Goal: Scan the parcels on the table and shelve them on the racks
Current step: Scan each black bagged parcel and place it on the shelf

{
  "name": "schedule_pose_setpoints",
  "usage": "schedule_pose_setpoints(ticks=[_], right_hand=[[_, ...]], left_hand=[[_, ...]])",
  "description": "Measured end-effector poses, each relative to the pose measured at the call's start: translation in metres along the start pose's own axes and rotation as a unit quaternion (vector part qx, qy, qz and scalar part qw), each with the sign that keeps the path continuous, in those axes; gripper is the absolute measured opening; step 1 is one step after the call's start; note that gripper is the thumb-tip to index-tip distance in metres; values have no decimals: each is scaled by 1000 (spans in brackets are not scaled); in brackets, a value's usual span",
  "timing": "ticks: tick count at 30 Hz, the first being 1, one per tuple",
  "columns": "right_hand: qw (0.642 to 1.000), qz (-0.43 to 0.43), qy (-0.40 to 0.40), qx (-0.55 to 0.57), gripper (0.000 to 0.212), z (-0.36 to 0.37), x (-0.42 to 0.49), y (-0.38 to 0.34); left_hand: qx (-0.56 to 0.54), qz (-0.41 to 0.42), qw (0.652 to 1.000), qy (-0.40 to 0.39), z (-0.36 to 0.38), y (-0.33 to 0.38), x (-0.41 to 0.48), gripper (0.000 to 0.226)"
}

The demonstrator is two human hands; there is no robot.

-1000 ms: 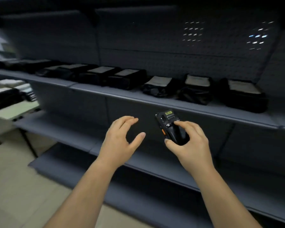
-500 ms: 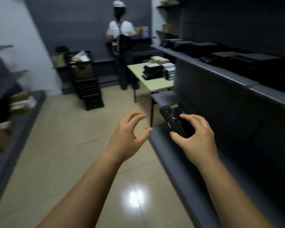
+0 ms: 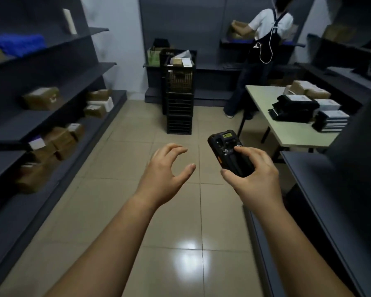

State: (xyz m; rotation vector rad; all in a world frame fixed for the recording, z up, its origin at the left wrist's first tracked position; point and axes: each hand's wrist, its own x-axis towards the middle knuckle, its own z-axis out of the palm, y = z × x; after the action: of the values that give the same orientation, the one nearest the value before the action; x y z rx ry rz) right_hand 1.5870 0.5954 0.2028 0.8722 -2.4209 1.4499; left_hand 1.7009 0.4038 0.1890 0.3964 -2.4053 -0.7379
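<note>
**A:** Head view. Your right hand [image 3: 255,174] grips the scanner [image 3: 229,155], fingers curled round it. Your left hand [image 3: 165,168] holds nothing, fingers spread and loosely curved.

**B:** Parcels?

**A:** The parcels [image 3: 293,108] are stacked on the table [image 3: 259,103] at 2 o'clock, well apart from you. Take the top one with the left hand, label up, then scan.

**B:** Obstacles?

**A:** The rack [image 3: 308,179] edge at 3 o'clock crowds your path. There's a crate stack [image 3: 179,108] at 12 and a person [image 3: 263,39] at 1.

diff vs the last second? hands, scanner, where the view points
The view swung left, from facing the rack to looking down the aisle; the table with stacked parcels is now ahead on the right. Unchanged: right hand grips the handheld scanner, left hand empty, fingers loosely curled.
</note>
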Motion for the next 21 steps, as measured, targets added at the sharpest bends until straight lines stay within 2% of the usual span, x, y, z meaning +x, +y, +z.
schedule_pose_setpoints(ticks=[12, 16, 21], right_hand=[[993, 74, 83, -41, 56, 61, 237, 99], [994, 56, 88, -15, 55, 95, 335, 137], [999, 20, 46, 9, 57, 144, 467, 153]], left_hand=[[-53, 70, 993, -82, 118, -76, 282, 47], [-50, 74, 994, -64, 150, -104, 377, 44], [-28, 62, 998, -15, 158, -137, 496, 42]])
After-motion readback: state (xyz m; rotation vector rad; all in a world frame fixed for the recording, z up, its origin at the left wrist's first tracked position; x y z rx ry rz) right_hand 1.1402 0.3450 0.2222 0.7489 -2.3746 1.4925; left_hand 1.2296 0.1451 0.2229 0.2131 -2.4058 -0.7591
